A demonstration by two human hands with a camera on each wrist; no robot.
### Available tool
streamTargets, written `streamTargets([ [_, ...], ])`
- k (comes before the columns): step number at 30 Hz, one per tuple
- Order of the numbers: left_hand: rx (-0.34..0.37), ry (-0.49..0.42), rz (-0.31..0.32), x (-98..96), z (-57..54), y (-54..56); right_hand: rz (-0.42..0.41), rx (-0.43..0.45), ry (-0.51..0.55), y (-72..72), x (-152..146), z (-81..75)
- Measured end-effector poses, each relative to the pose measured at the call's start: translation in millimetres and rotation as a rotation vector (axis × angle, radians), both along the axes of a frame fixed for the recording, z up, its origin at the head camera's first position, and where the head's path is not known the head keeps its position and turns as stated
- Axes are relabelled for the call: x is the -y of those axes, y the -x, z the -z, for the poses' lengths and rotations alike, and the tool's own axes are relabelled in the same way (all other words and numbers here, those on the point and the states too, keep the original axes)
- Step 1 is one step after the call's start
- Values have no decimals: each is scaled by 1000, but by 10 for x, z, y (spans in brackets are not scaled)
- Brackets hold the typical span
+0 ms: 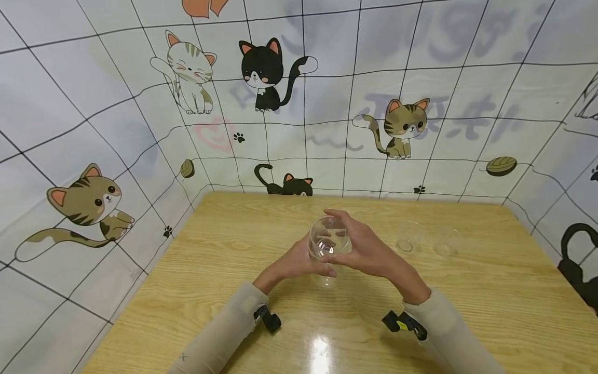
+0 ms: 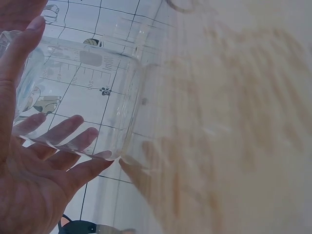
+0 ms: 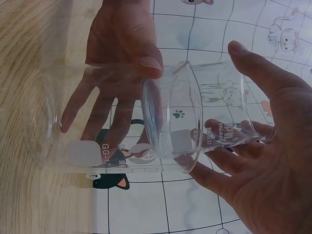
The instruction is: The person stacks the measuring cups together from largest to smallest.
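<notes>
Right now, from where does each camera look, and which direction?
Head: on the head, facing forward and down at the table; left hand, right hand, sleeves show.
Left wrist: worn there, facing the larger beaker; left hand shows.
Right wrist: worn there, facing that and a smaller beaker; both hands show.
Shared by both wrist views: larger beaker.

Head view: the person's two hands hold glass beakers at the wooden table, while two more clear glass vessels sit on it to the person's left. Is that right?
Only the side is wrong: the two clear glass vessels sit on the wooden table to the person's right, as the head view shows. The left hand and right hand do hold glass beakers.
</notes>
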State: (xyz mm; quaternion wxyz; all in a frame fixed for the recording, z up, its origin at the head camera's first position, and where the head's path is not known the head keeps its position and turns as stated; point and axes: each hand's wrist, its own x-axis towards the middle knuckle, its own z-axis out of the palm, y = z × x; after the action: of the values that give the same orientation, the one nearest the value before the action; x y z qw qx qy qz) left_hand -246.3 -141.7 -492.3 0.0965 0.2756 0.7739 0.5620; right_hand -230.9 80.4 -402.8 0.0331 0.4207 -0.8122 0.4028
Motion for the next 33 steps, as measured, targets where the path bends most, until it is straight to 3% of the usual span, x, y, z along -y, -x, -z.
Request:
streamTargets([
  [33,8,-63,63,-36,-8,-12,4,-6,-20,-31,-13,-21],
])
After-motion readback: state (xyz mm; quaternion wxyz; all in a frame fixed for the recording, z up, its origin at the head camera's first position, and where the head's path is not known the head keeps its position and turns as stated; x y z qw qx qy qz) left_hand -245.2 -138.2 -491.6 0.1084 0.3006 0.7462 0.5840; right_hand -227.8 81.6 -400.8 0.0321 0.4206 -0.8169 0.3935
